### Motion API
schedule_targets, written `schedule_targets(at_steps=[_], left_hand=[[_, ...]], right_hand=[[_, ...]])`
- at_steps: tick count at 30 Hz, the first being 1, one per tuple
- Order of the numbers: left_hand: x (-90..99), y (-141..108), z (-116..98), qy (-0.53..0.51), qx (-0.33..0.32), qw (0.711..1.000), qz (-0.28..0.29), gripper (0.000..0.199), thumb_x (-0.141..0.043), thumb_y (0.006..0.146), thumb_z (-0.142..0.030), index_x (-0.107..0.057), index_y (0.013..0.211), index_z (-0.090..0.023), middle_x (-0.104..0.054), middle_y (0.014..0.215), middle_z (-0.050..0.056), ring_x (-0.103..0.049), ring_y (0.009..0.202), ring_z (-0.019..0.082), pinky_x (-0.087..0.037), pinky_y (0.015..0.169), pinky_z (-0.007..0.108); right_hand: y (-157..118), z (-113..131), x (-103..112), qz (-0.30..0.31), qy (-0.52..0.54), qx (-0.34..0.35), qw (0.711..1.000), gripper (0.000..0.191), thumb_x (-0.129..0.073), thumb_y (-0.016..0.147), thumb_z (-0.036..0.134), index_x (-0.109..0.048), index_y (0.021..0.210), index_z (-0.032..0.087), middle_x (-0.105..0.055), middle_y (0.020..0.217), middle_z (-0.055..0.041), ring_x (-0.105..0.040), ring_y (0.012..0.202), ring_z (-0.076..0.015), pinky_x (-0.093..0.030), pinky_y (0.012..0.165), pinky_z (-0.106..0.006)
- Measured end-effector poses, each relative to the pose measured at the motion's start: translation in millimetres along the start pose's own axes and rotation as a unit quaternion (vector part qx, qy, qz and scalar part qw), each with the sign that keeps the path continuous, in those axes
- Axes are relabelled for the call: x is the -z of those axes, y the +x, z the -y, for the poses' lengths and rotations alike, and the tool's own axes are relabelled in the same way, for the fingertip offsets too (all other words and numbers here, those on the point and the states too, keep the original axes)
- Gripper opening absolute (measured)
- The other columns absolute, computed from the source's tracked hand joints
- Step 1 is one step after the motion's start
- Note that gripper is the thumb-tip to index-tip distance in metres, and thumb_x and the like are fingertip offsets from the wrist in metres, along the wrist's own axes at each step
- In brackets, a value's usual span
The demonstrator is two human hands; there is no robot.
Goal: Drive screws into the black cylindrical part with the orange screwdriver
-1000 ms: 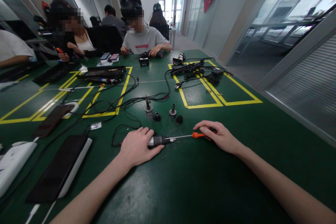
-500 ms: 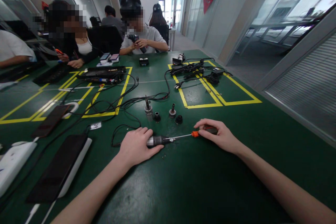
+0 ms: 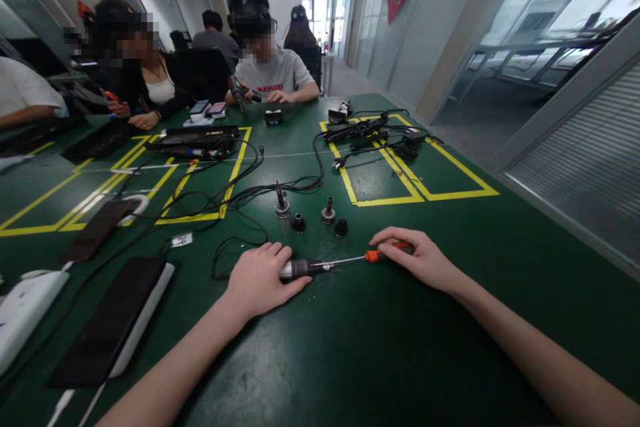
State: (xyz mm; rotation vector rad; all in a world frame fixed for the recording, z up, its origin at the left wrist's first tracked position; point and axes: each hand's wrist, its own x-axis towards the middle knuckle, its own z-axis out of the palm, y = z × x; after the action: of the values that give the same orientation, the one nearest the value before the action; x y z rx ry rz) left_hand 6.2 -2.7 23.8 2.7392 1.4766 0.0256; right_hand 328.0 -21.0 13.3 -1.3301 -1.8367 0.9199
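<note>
Two-handed, grips cylindrical tool (image 3: pixel 302 269) in left hand (image 3: pixel 260 280) and screwdriver (image 3: pixel 372 255) in right hand (image 3: pixel 424 259), and could slip off line through tilting.

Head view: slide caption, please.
Left hand grips a cylindrical tool on a green table; right hand holds an orange screwdriver at its front end.

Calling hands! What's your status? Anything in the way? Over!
Left hand gripping silver-and-black tool. Right hand holding screwdriver, pointed at tool's front end. Small parts standing just beyond, not between hands. Over.
</note>
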Motion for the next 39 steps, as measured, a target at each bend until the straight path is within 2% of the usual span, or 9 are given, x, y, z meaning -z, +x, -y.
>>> schedule_targets(at_steps=[5, 14, 21, 25, 33, 39], left_hand=[[1.4, 0.4, -0.8, 0.003, -0.007, 1.000, 0.007, 0.041, -0.059, 0.095, -0.062, -0.064, 0.093, -0.021, -0.073, 0.093, 0.008, -0.071, 0.090, 0.028, -0.054, 0.074, 0.037], [1.6, 1.1, -0.9, 0.011, -0.005, 1.000, 0.019, 0.042, -0.058, 0.096, -0.063, -0.064, 0.095, -0.021, -0.073, 0.095, 0.008, -0.071, 0.093, 0.029, -0.055, 0.077, 0.038], [1.2, 1.1, 0.2, 0.000, -0.005, 1.000, 0.013, 0.043, -0.059, 0.095, -0.063, -0.062, 0.092, -0.021, -0.074, 0.096, 0.008, -0.071, 0.092, 0.029, -0.054, 0.074, 0.038], [0.5, 1.1, 1.1, -0.005, -0.003, 1.000, 0.006, 0.042, -0.060, 0.094, -0.063, -0.063, 0.090, -0.021, -0.073, 0.094, 0.008, -0.071, 0.092, 0.029, -0.054, 0.074, 0.038], [1.6, 1.0, 0.9, -0.002, 0.002, 1.000, 0.010, 0.043, -0.060, 0.094, -0.064, -0.063, 0.090, -0.021, -0.073, 0.094, 0.007, -0.071, 0.091, 0.028, -0.054, 0.073, 0.036], [1.4, 0.8, 0.5, -0.001, -0.001, 1.000, 0.009, 0.042, -0.060, 0.094, -0.063, -0.063, 0.092, -0.021, -0.073, 0.095, 0.008, -0.071, 0.093, 0.029, -0.054, 0.074, 0.037]], right_hand=[[-1.2, -2.6, 0.6, -0.005, 0.020, -0.008, 1.000, 0.033, -0.072, 0.088, 0.051, -0.077, 0.102, 0.021, -0.065, 0.080, -0.0020, -0.053, 0.058, -0.0136, -0.045, 0.054, -0.026], [1.2, -1.6, 0.0, 0.018, -0.002, 0.010, 1.000, 0.042, -0.057, 0.098, 0.058, -0.078, 0.095, 0.021, -0.075, 0.090, -0.0068, -0.066, 0.073, -0.0204, -0.052, 0.066, -0.031], [0.0, -2.1, 0.5, 0.007, 0.011, -0.005, 1.000, 0.033, -0.069, 0.090, 0.052, -0.076, 0.100, 0.021, -0.068, 0.079, -0.0024, -0.055, 0.058, -0.0148, -0.046, 0.054, -0.027], [-0.2, -2.9, 0.2, -0.003, -0.005, 0.013, 1.000, 0.032, -0.071, 0.088, 0.051, -0.076, 0.099, 0.022, -0.070, 0.083, -0.0034, -0.057, 0.063, -0.0163, -0.048, 0.057, -0.029], [1.5, 0.0, 0.3, 0.024, -0.014, 0.010, 1.000, 0.040, -0.058, 0.097, 0.057, -0.078, 0.094, 0.022, -0.076, 0.089, -0.0066, -0.065, 0.073, -0.0208, -0.052, 0.066, -0.032], [-0.7, -3.8, 0.2, 0.013, -0.005, 0.001, 1.000, 0.036, -0.070, 0.089, 0.055, -0.077, 0.097, 0.021, -0.064, 0.076, -0.0015, -0.053, 0.058, -0.0140, -0.045, 0.056, -0.027]])
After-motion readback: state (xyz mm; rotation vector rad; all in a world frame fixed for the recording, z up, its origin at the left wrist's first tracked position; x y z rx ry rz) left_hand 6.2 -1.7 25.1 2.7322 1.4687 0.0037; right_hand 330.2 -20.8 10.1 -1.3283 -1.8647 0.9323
